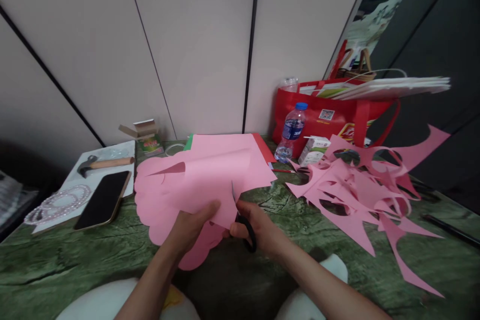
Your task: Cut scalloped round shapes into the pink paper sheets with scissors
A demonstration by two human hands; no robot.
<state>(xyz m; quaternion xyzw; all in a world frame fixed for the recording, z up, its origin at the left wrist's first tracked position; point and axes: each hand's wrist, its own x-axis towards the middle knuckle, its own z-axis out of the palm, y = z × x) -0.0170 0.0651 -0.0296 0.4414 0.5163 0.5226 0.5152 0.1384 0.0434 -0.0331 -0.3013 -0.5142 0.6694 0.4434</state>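
A pink paper sheet [210, 185] curls upward in the middle, pinched near its lower edge by my left hand [189, 230]; the thumb lies on top. My right hand [258, 225] is closed around the black handles of a pair of scissors [247, 235]. Their blades stand at the sheet's right edge, where the paper is partly cut. Under the sheet and to its left lie several scallop-edged pink paper pieces [150, 195]. Behind it is a stack of pink sheets [225, 142], with green and red paper showing at its sides.
Pink paper offcuts [360, 190] are heaped on the right. A water bottle [290, 132], a small carton [315, 150] and a red bag [318, 110] stand behind them. At left lie a hammer [108, 162], a phone [103, 200] and beads [60, 205]. A small open box [148, 140] stands near the wall.
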